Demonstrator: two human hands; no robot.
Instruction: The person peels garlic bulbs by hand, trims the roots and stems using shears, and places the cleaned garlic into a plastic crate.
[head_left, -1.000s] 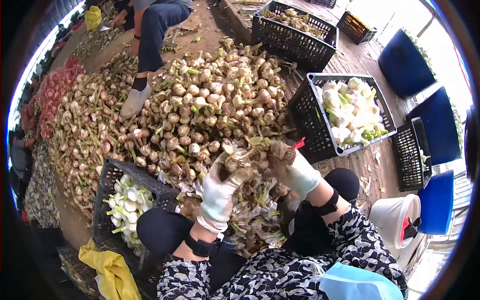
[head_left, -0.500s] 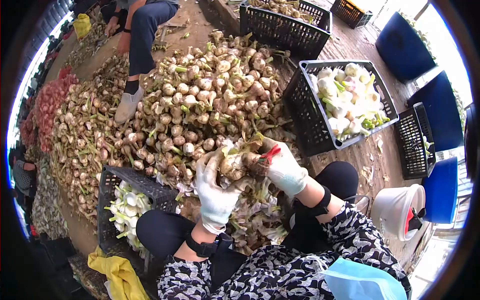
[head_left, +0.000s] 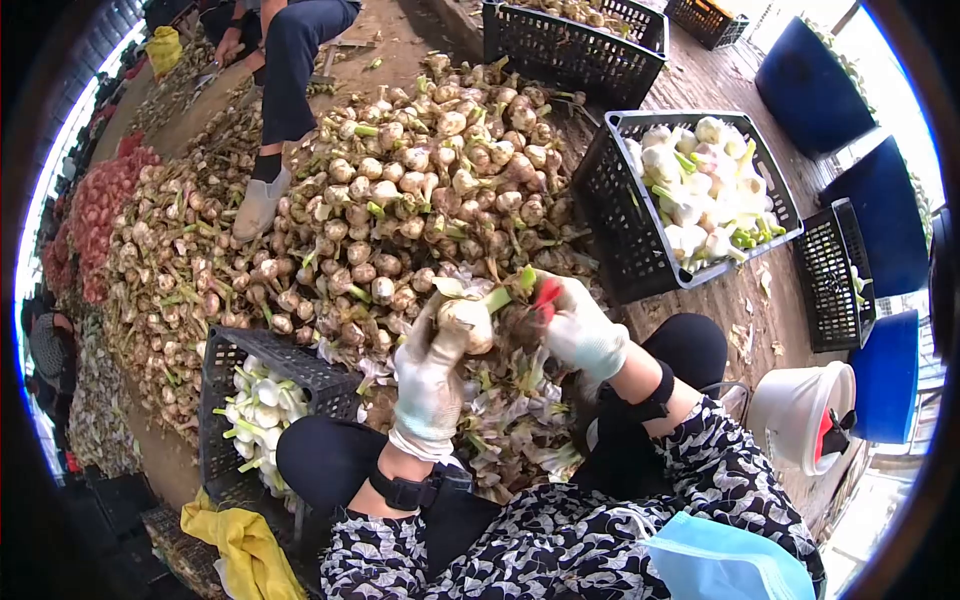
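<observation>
A garlic bulb, pale with its outer skin partly off, sits in my left hand, whose gloved fingers are closed around it. Its green stalk points toward my right hand. That hand, also in a white glove, is curled close beside the stalk, with a red strip at its fingers. Brown, dirty material shows below the strip; I cannot tell what the right fingers grip. Beneath both hands lie loose garlic skins and leaves, between my knees.
A large heap of unpeeled garlic spreads ahead. Cleaned garlic fills a black crate at right and another crate at left. A white bucket stands by my right knee. Another person's shoe rests at the heap; a yellow cloth lies lower left.
My hands have moved apart slightly, the left tilting upright. The bulb now shows whiter, with brown skin pulled away toward the right hand.
</observation>
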